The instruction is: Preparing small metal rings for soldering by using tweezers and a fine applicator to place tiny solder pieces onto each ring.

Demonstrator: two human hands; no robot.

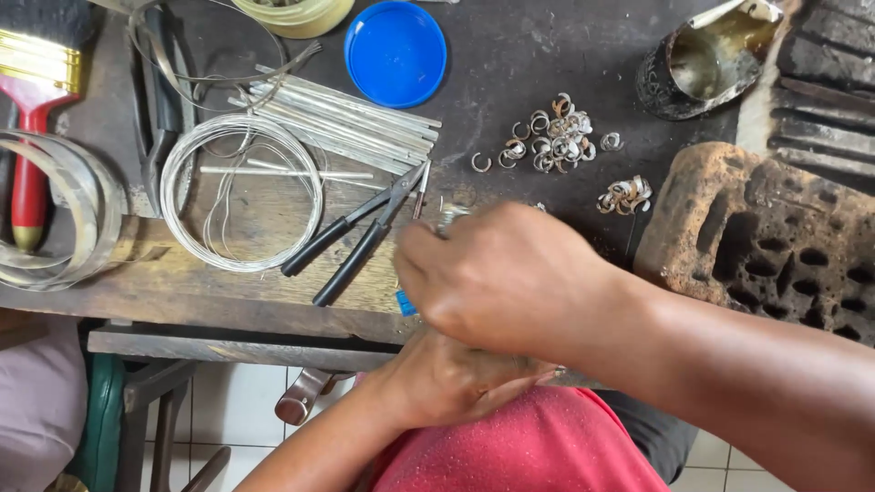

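A person's right hand (506, 273) was closed around a small blue-handled tool (406, 303) at the front edge of a dark wooden workbench (228, 296), its fingers curled tight; what the tool's tip met was hidden. The left hand (451, 378) lay below it, just under the bench edge, and whether it gripped anything could not be told. Black-handled pliers (355, 237) rested just beside the right hand. A blackened metal crucible (702, 64) at the far right held a dull yellowish residue. Loose silver rings (551, 141) lay heaped behind the hands, near a blue lid (395, 53) and a wire coil (240, 191).
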